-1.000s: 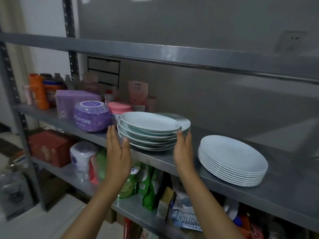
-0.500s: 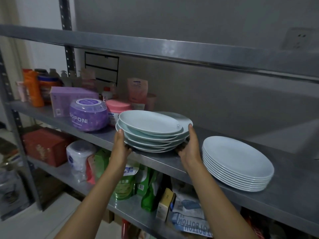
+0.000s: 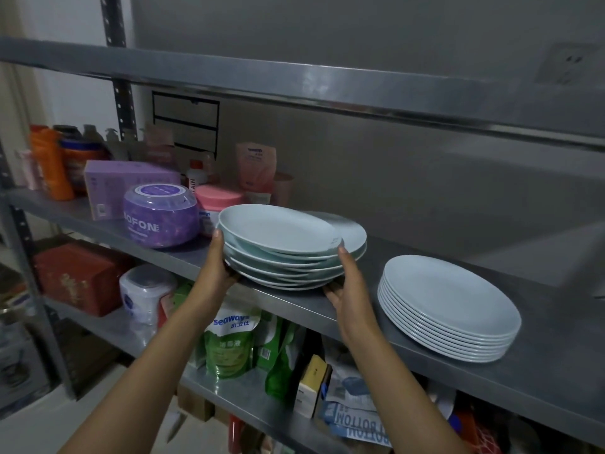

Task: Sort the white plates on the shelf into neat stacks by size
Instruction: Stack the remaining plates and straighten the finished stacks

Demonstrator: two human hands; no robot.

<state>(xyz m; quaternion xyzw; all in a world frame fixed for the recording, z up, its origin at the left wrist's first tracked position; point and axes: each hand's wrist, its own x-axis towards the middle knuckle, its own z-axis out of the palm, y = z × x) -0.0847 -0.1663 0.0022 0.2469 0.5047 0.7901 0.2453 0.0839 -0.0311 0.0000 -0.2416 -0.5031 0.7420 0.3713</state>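
White plates sit in two piles on the grey metal shelf [image 3: 409, 309]: a neat stack [image 3: 448, 309] to the right and an uneven pile [image 3: 288, 250] beside the purple tub [image 3: 160, 217]. The left hand [image 3: 217, 267] and right hand [image 3: 347, 286] clasp that uneven pile from opposite sides, fingers seemingly tucked under its base, though they are hidden. The top plates sit skewed; any tilt in lifting could slide them off.

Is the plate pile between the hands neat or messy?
Messy. The held plate stack has rims staggered and sticking out; the right-hand stack is even.
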